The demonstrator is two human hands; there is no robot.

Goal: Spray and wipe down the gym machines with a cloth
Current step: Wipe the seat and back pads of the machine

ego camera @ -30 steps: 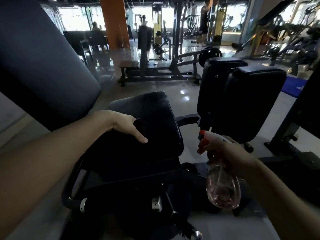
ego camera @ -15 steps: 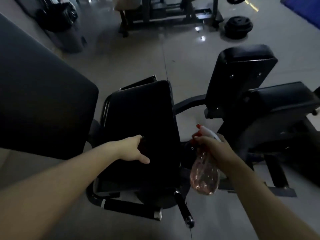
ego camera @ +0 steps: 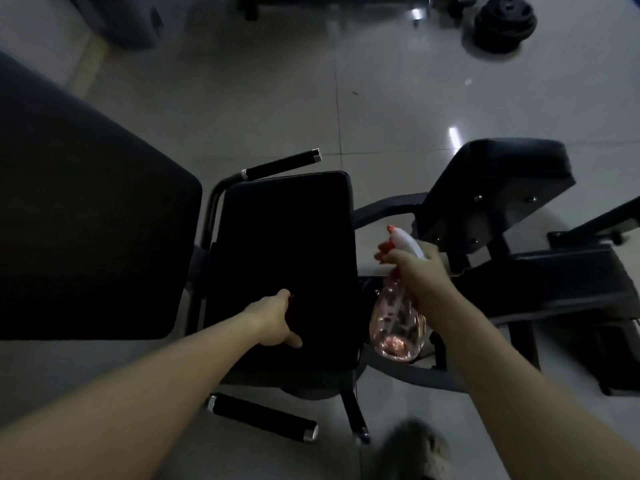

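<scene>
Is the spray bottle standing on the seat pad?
No, the right hand holds the spray bottle up beside the seat pad.

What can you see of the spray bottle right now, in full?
The spray bottle is clear, pink-tinted plastic with a rounded belly, a white spray head and a red nozzle tip and trigger. It looks nearly empty, with only a glint at the bottom. It hangs roughly upright in the air, beside the near right corner of the black seat pad, nozzle pointing up and away. The right hand holds it in a closed grip around the neck, fingers at the trigger. Nothing else touches it.
</scene>
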